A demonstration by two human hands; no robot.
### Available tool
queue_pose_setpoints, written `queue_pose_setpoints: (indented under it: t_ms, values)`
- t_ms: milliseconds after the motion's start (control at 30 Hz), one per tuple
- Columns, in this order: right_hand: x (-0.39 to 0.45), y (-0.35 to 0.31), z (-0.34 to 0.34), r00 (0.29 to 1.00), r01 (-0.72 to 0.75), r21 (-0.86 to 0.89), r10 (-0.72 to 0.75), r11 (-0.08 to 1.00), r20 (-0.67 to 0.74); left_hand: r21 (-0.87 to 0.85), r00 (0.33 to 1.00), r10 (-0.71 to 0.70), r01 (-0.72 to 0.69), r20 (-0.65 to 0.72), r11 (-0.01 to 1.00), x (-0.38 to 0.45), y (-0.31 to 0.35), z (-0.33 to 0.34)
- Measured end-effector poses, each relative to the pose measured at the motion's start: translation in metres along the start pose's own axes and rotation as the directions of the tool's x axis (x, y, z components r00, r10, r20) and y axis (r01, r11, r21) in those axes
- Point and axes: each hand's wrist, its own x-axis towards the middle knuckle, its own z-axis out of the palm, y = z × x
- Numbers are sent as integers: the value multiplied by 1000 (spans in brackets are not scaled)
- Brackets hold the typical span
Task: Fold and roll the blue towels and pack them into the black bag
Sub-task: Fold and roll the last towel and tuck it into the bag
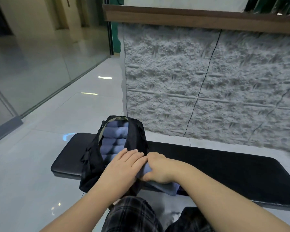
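bag: black bag [137,136] lying open on the black bench [224,166], rolled blue towels [112,138] stacked inside
towel: blue towel [164,185] at the bag's near end, part rolled
left hand [124,163]: fingers flat, pressing down on the roll
right hand [159,168]: thumb and fingers pinch the towel

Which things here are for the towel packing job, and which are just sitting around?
For the job:
- black bag, open on the bench
- rolled blue towels already inside it
- blue towel being rolled by both hands: left hand, right hand

Just there:
- black padded bench
- textured grey wall panel
- glossy tiled floor
- glass partition
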Motion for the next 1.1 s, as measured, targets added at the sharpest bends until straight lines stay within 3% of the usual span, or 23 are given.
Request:
queue_pose_setpoints:
  t_ms: [133, 267, 433, 533, 600, 767, 833, 933, 1000, 1100]
  values:
    - [25, -7, -16, 999, -10, 54, 13, 998, -42, -53, 987, -161, 161, 5, 985, -4, -33, -3]
    - [69, -6, -28, 986, -2, 319, 56, 948, -160, -99, 936, -351, 351, 13, 931, -7, -69, -3]
    - [128, -12, -34, 957, 77, 782, 174, 618, -231, -65, 842, -525, 535, 125, 843, -10, -107, 15]
    - [162, -25, -33, 936, 117, 874, 241, 472, -256, -79, 787, -582, 606, 206, 792, -4, -122, 30]
    - [185, -33, -28, 919, 125, 880, 281, 458, -276, -40, 750, -606, 636, 266, 770, 1, -129, 39]
    - [224, -37, -9, 910, 99, 703, 222, 705, -351, -70, 692, -666, 706, 279, 704, 23, -141, 54]
    - [237, -29, 3, 906, 101, 573, 163, 813, -390, -48, 622, -720, 766, 309, 641, 29, -144, 60]
    - [245, -13, 8, 916, 84, 301, 45, 950, -399, -84, 587, -765, 804, 265, 589, 30, -147, 68]
    - [248, -6, 8, 938, 53, 65, -27, 996, -344, -109, 574, -786, 818, 232, 565, 30, -150, 72]
    - [249, -10, 15, 927, 39, -254, -130, 966, -351, -118, 549, -806, 835, 220, 537, 29, -151, 76]
